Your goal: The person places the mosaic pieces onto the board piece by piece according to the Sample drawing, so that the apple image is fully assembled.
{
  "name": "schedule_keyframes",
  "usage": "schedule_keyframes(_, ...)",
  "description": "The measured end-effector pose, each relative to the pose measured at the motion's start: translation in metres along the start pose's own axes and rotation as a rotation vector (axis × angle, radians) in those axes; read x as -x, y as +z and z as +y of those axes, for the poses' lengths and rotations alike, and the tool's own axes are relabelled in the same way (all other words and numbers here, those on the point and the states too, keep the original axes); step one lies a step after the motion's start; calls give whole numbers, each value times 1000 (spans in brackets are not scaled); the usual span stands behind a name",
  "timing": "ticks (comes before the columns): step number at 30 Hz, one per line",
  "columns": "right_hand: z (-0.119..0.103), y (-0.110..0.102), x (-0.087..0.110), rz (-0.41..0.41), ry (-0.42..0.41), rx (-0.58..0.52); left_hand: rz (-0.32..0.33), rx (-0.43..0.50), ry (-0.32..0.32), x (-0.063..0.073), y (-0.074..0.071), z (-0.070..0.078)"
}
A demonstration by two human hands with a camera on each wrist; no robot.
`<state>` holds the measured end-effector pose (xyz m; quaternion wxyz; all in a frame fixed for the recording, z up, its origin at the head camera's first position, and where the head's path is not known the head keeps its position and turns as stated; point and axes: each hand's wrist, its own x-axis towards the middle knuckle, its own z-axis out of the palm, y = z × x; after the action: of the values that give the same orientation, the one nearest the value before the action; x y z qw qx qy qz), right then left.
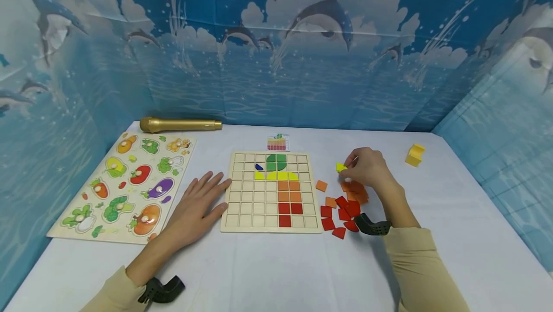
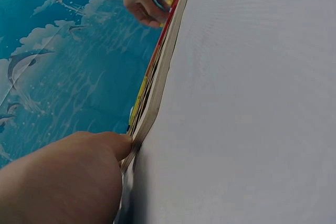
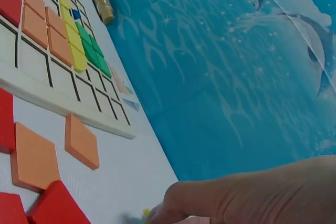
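A wooden grid board [image 1: 252,206] lies mid-table, with green, blue, yellow, orange and red tiles set in some of its squares. My left hand [image 1: 196,206] lies flat with fingers spread, its fingertips at the board's left edge; the left wrist view shows the thumb [image 2: 121,142] against that edge. Right of the board, my right hand [image 1: 367,170] pinches a small yellow tile [image 1: 341,167] between thumb and fingers. Just below that hand is a pile of orange tiles [image 1: 356,192], and red tiles [image 1: 327,224] are scattered nearer the front.
A small picture card [image 1: 278,142] touches the board's back edge. At the left lies a vegetable puzzle board [image 1: 112,177], with a gold microphone [image 1: 181,125] behind it. Stacked yellow blocks [image 1: 415,155] stand at the back right. A dolphin-printed curtain [image 1: 302,77] hangs behind the table.
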<state>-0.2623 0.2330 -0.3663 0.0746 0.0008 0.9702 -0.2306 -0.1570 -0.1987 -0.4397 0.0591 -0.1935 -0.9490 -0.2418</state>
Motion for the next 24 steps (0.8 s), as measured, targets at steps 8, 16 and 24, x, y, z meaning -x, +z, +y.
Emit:
schedule_keyframes(8,-23,13,0,82,-205,-90,9,4,10,0,0,1)
schedule_keyframes(16,-81,51,-7,59,-452,-162,18,16,10,1,0,0)
schedule_keyframes(24,-138,87,-13,-39,-605,-187,21,9,17,0,0,-1)
